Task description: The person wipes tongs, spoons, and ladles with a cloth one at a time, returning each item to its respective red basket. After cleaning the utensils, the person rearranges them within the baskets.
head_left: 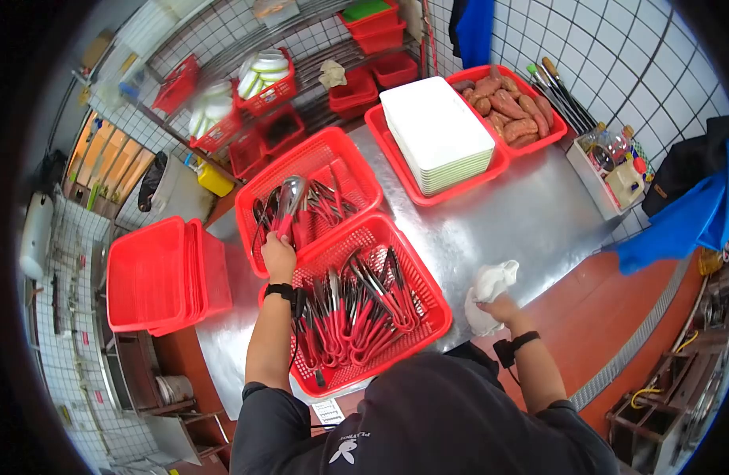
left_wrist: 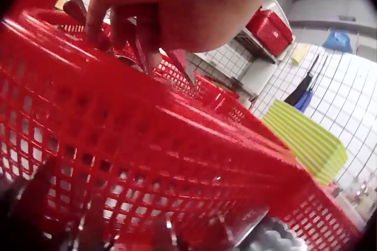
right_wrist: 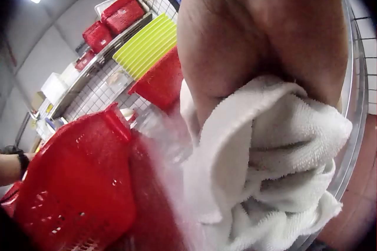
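Observation:
My left hand (head_left: 279,257) reaches over the rim of the far red basket (head_left: 356,162) and grips red-handled tongs (head_left: 292,194) with a broad shiny metal end. In the left wrist view, the curled fingers (left_wrist: 121,27) hang just over the basket's rim, partly hiding what they hold. More utensils lie in that basket. The near red basket (head_left: 436,297) holds many red-handled tongs (head_left: 353,313) in a pile. Off to the right, my right hand (head_left: 501,309) holds a crumpled white towel (right_wrist: 265,163), whose folds cover the fingertips.
A stack of white trays (head_left: 440,131) stands in a red basin at the back, beside a red tub of sweet potatoes (head_left: 507,107). Nested red baskets (head_left: 151,277) lean at the left. A caddy of bottles (head_left: 614,170) sits by the tiled wall. The steel table (head_left: 531,226) ends at the right.

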The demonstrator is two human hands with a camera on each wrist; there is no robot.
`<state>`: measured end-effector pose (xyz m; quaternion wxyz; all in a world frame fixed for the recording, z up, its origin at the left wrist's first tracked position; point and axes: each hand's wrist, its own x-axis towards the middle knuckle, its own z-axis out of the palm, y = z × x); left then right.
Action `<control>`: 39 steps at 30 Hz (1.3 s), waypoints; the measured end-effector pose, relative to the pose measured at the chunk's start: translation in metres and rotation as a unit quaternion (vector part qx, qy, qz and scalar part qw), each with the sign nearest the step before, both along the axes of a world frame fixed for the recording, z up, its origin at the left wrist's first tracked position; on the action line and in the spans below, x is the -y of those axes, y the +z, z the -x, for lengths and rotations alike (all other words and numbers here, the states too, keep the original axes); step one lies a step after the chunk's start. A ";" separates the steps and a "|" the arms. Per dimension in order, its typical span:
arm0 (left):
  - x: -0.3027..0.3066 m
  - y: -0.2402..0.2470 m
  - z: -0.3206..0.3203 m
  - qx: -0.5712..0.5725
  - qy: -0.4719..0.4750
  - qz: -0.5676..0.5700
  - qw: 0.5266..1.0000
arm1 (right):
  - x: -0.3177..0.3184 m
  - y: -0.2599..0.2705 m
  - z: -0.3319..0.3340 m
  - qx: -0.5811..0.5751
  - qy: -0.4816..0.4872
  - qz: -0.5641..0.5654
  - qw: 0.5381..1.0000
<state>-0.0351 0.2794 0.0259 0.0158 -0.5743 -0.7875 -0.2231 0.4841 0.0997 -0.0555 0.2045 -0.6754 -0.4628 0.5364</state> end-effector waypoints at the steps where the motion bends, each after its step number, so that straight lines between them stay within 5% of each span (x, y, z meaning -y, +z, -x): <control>1: 0.006 0.004 0.001 0.003 0.008 -0.006 1.000 | -0.001 0.001 0.000 -0.003 0.005 0.001 1.000; 5: 0.039 0.031 0.001 0.085 0.012 -0.136 0.987 | -0.001 -0.007 -0.001 -0.018 0.001 0.021 1.000; 7: 0.069 0.044 -0.005 0.239 -0.039 -0.249 0.938 | 0.001 0.002 0.003 -0.011 -0.012 0.033 0.999; 9: 0.101 0.042 0.001 0.248 -0.031 -0.221 0.943 | 0.002 -0.006 0.002 -0.025 -0.010 0.026 0.999; 11: 0.139 0.062 -0.015 0.434 -0.094 -0.065 0.894 | 0.001 -0.007 0.002 -0.037 -0.004 0.021 0.999; 12: 0.156 0.072 -0.025 0.436 -0.089 -0.068 0.893 | 0.003 -0.004 0.006 -0.028 -0.022 0.012 0.999; 14: 0.183 0.083 -0.047 0.610 -0.020 0.005 0.792 | 0.006 -0.003 0.010 -0.015 -0.039 0.008 0.999; 19: 0.233 0.067 -0.086 0.628 -0.002 -0.044 0.777 | 0.011 0.035 0.028 -0.063 -0.095 0.013 0.993; 21: 0.251 0.064 -0.087 0.587 -0.055 -0.009 0.808 | 0.011 0.036 0.024 -0.129 -0.098 0.005 0.987; 23: 0.264 0.053 -0.089 0.593 -0.054 -0.010 0.803 | 0.005 0.038 0.018 -0.337 -0.129 0.013 0.933; 27: 0.276 0.057 -0.108 0.588 -0.100 -0.002 0.803 | -0.004 0.108 0.044 -0.413 -0.089 -0.085 0.903; 31: 0.281 0.073 -0.133 0.569 -0.131 0.001 0.812 | 0.012 0.158 0.081 -0.460 -0.019 0.015 0.888; 33: 0.283 0.092 -0.146 0.435 -0.229 0.044 0.870 | 0.023 0.162 0.112 -0.441 0.048 0.027 0.896; 36: 0.286 0.100 -0.163 0.295 -0.373 0.136 0.869 | 0.037 0.150 0.151 -0.484 0.111 0.018 0.868; 37: 0.287 0.094 -0.168 0.263 -0.418 0.090 0.865 | 0.036 0.145 0.158 -0.506 0.110 -0.011 0.856; 39: 0.291 0.099 -0.174 0.299 -0.417 0.101 0.852 | 0.035 0.138 0.162 -0.573 0.058 0.036 0.817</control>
